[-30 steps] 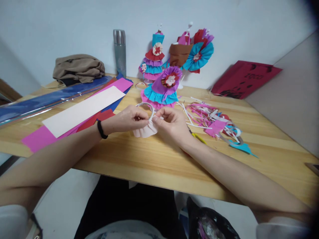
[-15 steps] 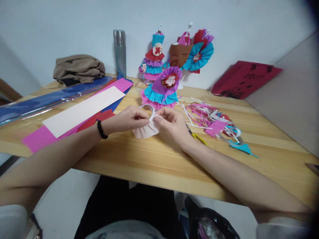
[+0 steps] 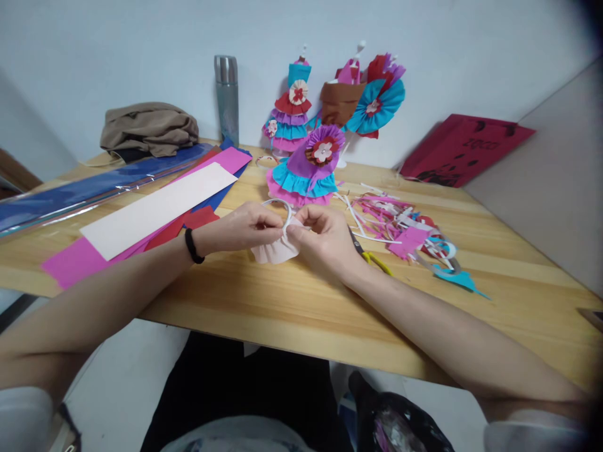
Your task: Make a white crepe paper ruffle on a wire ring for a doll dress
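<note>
Over the pale wooden table point(image 3: 264, 314), the left hand point(image 3: 240, 227) and right hand point(image 3: 330, 242) pinch one pale-pink gathered paper ruffle point(image 3: 273, 253) beside one thin white loop point(image 3: 287, 211). It looks feather-light, soft, easily torn; best gripped at the gathers. Beyond: one yellow-handled pair of scissors point(image 3: 377, 263), three multicoloured paper dresses point(image 3: 306, 164), one grey metal flask point(image 3: 228, 107).

BACK WALL point(image 3: 164, 37): standing pale blue-white, plain | SIDE WALL point(image 3: 565, 138): meeting back wall at right, showing greyer | TABLE point(image 3: 235, 301): extending along back wall, displaying light wood grain | FLOOR point(image 3: 117, 376): showing pale below table | LIGHT: casting soft shadows on back wall
</note>
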`<state>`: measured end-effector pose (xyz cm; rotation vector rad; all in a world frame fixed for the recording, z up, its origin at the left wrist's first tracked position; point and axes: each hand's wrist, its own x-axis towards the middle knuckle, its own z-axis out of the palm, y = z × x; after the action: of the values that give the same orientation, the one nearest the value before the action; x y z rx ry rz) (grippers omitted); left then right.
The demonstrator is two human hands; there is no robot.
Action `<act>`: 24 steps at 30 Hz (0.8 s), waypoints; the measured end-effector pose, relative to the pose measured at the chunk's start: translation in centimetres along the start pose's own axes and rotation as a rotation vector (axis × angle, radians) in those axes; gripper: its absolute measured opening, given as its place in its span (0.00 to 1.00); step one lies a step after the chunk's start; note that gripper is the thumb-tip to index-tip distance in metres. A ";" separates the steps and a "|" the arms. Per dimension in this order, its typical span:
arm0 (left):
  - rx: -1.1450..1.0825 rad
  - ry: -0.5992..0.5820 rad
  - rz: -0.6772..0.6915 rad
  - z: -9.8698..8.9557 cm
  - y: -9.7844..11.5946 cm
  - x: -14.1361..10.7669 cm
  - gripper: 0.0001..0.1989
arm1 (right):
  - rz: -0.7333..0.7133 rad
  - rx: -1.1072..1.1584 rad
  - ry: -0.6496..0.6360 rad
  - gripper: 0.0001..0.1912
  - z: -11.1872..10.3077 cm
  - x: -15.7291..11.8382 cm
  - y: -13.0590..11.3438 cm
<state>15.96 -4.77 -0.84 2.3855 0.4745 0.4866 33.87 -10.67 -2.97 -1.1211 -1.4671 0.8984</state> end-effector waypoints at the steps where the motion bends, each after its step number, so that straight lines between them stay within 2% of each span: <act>1: -0.001 -0.002 0.002 0.0 0.0 0.0 0.16 | 0.021 0.012 -0.005 0.08 0.0 0.0 0.0; 4: -0.015 -0.002 0.014 -0.1 0.1 0.0 0.16 | 0.125 0.119 -0.062 0.09 -0.2 0.2 0.0; 8: -0.028 -0.020 0.017 -0.1 0.2 0.0 0.15 | 0.298 0.420 -0.170 0.10 -0.2 0.5 0.2; 13: -0.113 -0.052 -0.050 -0.1 0.0 -0.1 0.14 | 0.448 0.596 -0.145 0.09 0.0 0.6 0.6; 17: -0.236 -0.048 -0.094 -0.2 -0.1 -0.1 0.14 | 0.493 0.627 -0.138 0.08 0.0 0.5 0.7; 21: -0.366 0.015 -0.106 0.0 -0.2 -0.1 0.17 | 0.483 0.621 -0.099 0.07 0.0 0.4 0.7; 24: -0.366 0.030 -0.135 0.2 -0.2 0.0 0.16 | 0.461 0.607 -0.080 0.08 0.2 0.3 0.6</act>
<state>16.00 -4.76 -1.16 1.9848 0.5084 0.5017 33.77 -10.17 -3.52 -0.9698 -0.8934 1.5959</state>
